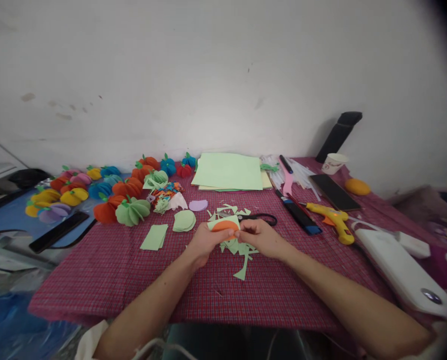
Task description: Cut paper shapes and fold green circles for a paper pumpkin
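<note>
My left hand (205, 244) pinches an orange rounded paper piece (223, 226) laid against a light green paper rectangle (235, 220), thumb on top. At the right edge of these papers are the closed fingers of my right hand (263, 239), gripping that edge. Black-handled scissors (270, 218) lie just behind my hands, their blades partly hidden by scraps. Green paper offcuts (241, 272) are scattered beneath and around my hands. To the left are a stack of rounded green cutouts (184, 221), green rectangles (154, 237) and a lilac cutout (198, 205).
Several colourful paper pumpkins (128, 188) crowd the left side. Green sheets (231, 171) lie by the wall. On the right are a yellow glue gun (332, 218), a black phone (334, 192), a paper cup (334, 163) and a white power bank (403, 267).
</note>
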`<state>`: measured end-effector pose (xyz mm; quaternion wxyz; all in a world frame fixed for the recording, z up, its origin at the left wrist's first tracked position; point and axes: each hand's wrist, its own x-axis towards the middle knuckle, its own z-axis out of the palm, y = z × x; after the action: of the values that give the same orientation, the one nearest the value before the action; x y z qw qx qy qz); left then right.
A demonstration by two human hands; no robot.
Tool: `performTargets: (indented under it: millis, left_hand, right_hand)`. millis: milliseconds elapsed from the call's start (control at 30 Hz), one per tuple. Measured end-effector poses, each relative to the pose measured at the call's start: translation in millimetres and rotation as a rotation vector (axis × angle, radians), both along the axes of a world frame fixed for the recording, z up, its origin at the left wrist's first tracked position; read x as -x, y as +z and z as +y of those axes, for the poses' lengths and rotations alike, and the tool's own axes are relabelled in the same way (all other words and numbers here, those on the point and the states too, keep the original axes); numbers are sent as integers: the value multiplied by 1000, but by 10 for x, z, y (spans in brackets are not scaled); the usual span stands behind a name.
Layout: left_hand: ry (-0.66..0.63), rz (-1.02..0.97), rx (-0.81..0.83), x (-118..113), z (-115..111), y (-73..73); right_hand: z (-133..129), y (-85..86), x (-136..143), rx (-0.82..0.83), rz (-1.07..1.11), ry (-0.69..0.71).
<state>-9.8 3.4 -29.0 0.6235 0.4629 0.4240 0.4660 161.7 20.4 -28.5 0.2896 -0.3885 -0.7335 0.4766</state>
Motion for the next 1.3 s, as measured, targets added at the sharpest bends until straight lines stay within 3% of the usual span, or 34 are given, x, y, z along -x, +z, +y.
performTargets:
  millis: [300,433,500,567,700,867,967,1167,1300]
  left_hand:
    - [83,-3,-11,-34,13,-33]
    - [228,-87,10,30,60,9]
    - [335,-149,25,76,94,51]
    - [424,-213,14,118,128,87]
    - [528,-264,-27,175,177,111]
    - [584,-308,-28,209,186,138]
    - [592,-321,0,208,170,176]
    - [569,-360,14,192,158,208]
    - [613,-384,39,199,159,228]
  right_hand:
    - [-15,19,22,-24,-31,-10]
    - [131,58,-127,-205,-58,-177]
    - [261,58,-278,-365,-244,-330]
    - [382,42,-434,-462,-538,-394]
    - [455,22,-582,-423,-836,-266]
    - [274,53,-468,-525,-860,-189]
    - [226,57,-434,-466,-898,-123]
    - [304,94,-534,-427,-857,-58]
    - [344,174,-618,-265,-650,-48]
